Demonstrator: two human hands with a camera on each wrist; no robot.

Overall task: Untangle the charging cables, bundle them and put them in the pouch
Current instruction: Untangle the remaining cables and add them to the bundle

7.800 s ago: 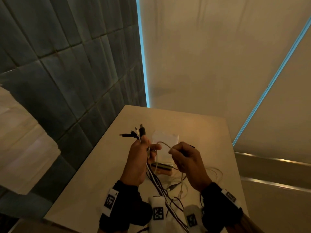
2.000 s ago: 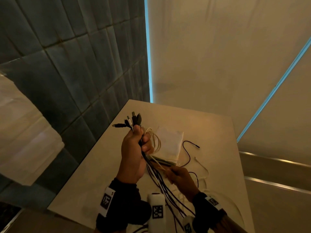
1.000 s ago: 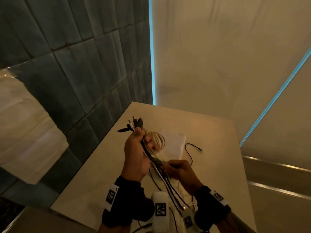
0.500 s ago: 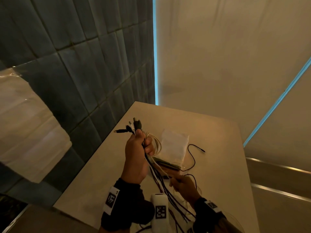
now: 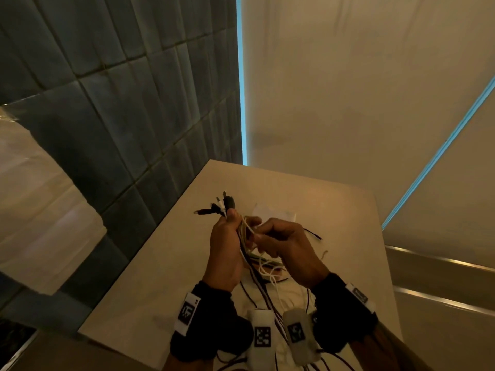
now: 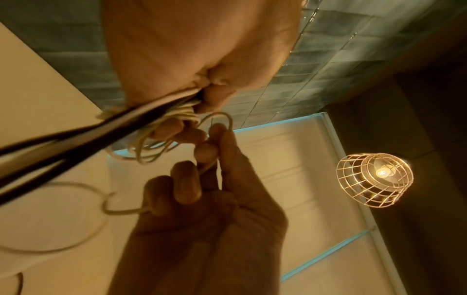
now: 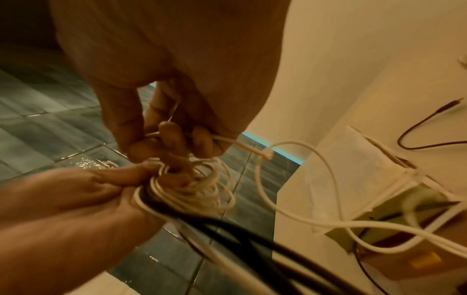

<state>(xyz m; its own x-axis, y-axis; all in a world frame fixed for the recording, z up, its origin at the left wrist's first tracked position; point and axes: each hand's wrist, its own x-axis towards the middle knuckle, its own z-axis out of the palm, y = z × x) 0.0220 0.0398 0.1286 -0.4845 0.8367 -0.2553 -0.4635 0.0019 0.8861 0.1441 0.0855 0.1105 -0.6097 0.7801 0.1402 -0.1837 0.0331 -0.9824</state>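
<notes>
My left hand (image 5: 232,228) grips a bundle of black and white charging cables (image 5: 256,274) above the table, with their plugs (image 5: 222,206) sticking out over the fist. A coil of thin white cable (image 7: 202,185) is looped round its fingers (image 6: 215,95). Close beside it, my right hand (image 5: 263,232) pinches the free run of that white cable (image 6: 220,119) against the coil. The long ends hang down between my wrists. The pale pouch (image 5: 278,215) lies flat on the table behind my hands, mostly hidden; its open end shows in the right wrist view (image 7: 384,187).
A loose black cable end (image 5: 314,233) lies on the beige table (image 5: 166,277) right of the pouch. A dark tiled wall (image 5: 128,124) runs along the table's left edge. A lit wire-cage lamp (image 6: 374,177) hangs overhead.
My right hand came up from low near the table to meet the left hand, bringing the white cable to the coil. The left hand kept its grip on the bundle.
</notes>
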